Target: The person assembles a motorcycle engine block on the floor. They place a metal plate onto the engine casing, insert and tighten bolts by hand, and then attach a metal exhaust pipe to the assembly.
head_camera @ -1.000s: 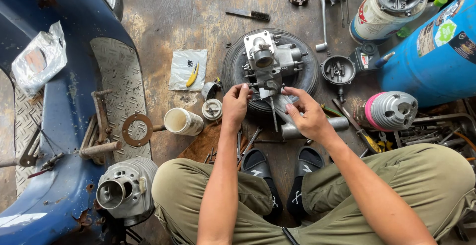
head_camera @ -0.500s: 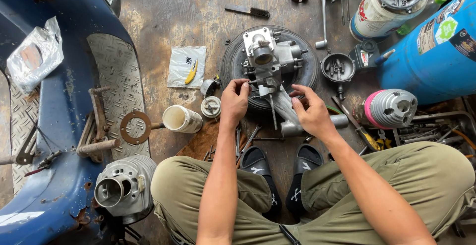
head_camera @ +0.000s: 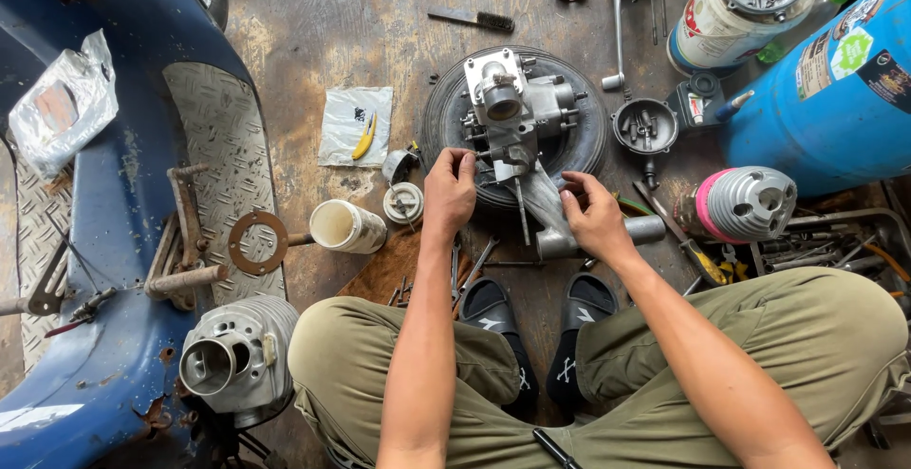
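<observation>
A: What's cut off?
B: The blue scooter (head_camera: 104, 241) and blue drum (head_camera: 835, 99), both by the frame edges.
A: The engine (head_camera: 517, 118)?
B: On a tyre (head_camera: 446, 118), on the floor. The left hand (head_camera: 449, 189) pinches something tiny beside it; the right hand (head_camera: 593, 217) grips its arm, fingers clenched.

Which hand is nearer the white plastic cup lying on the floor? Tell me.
Left. The left hand is just to the right of the white cup, fingers at the engine casing. The right hand is farther right, beyond the casing's arm, well apart from the cup.
</observation>
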